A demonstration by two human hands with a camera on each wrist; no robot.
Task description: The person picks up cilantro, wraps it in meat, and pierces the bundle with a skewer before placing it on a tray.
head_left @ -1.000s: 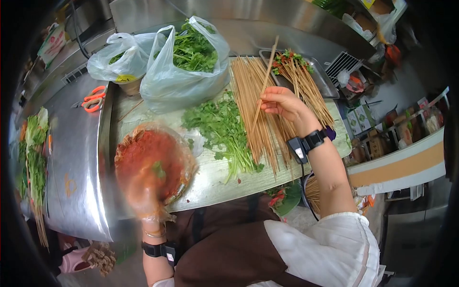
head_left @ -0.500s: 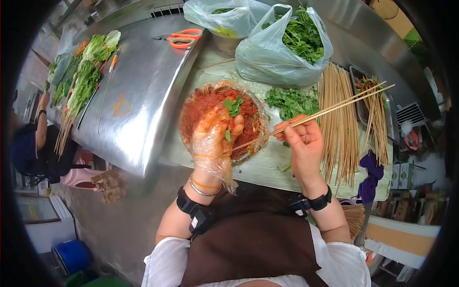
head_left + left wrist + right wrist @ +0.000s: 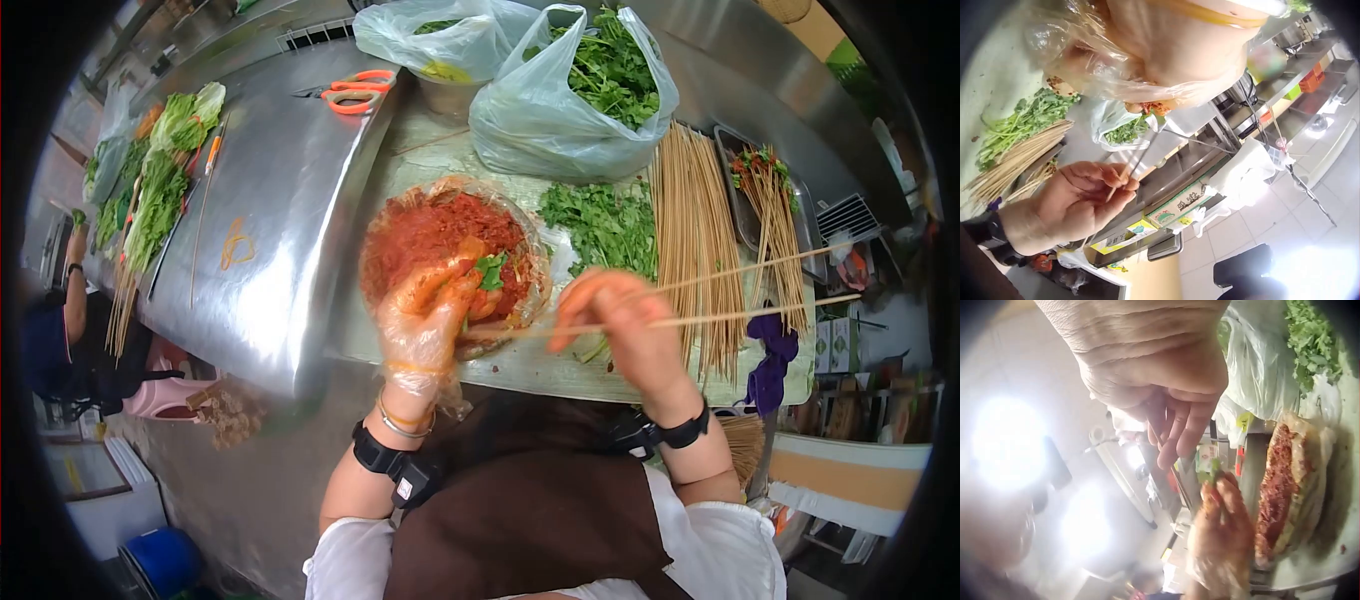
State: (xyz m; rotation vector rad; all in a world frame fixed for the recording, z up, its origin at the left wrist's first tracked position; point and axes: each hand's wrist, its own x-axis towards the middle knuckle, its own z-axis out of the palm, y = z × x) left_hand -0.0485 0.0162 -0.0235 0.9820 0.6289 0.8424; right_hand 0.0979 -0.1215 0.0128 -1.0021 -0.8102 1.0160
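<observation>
My left hand (image 3: 420,315), in a clear plastic glove smeared with red, holds a green cilantro sprig (image 3: 490,270) between its fingers. Whatever else sits within that grip is mostly hidden. Behind it stands a plastic-lined bowl (image 3: 541,262) of red, sauced filling (image 3: 440,225). My bare right hand (image 3: 640,335) is blurred and pinches two bamboo skewers (image 3: 765,309). They slant across it, one end close to the gloved fingers. In the right wrist view the gloved hand (image 3: 1219,531) has green leaf (image 3: 1213,470) at its fingertips.
Loose cilantro (image 3: 600,225) and a thick row of bamboo skewers (image 3: 695,220) lie behind my right hand. A metal tray (image 3: 728,190) of filled skewers is farther right. Plastic bags (image 3: 560,130) stand at the back; orange-handled scissors (image 3: 358,92) lie on the steel counter (image 3: 270,200).
My right hand has come left from the skewer row to the gloved hand, and its skewers now lie flatter. The left hand has risen from the filling with greenery. The head view has shifted.
</observation>
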